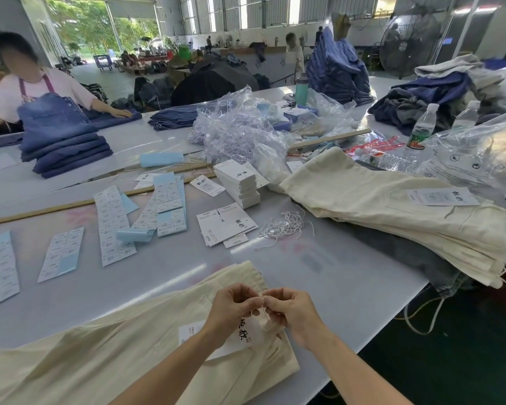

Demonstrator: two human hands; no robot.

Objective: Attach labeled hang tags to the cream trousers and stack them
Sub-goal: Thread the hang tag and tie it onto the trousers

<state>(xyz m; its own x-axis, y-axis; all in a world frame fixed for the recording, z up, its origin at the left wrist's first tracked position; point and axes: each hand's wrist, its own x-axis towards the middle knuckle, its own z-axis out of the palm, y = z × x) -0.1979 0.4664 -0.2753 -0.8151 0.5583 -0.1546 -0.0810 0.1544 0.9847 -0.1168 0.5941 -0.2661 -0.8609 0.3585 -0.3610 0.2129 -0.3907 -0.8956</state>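
A pair of cream trousers [105, 355] is spread on the near edge of the pale surface [319, 273], with a white hang tag [247, 334] laid on the waistband end. Just above the tag, a thin white string [260, 306] is pinched between the curled fingers of the left hand [234, 305] and those of the right hand [289, 309], the fingertips of both hands being pressed together over it. Sticker sheets [111, 226] are scattered at the left of the surface, a stack of blank tags [238, 182] and loose strings [284, 226] are seen in the middle, and stacked cream trousers [392, 211] with a tag on top lie at the right. Behind, folded jeans [65, 144] are handled by another person in a bright workshop.
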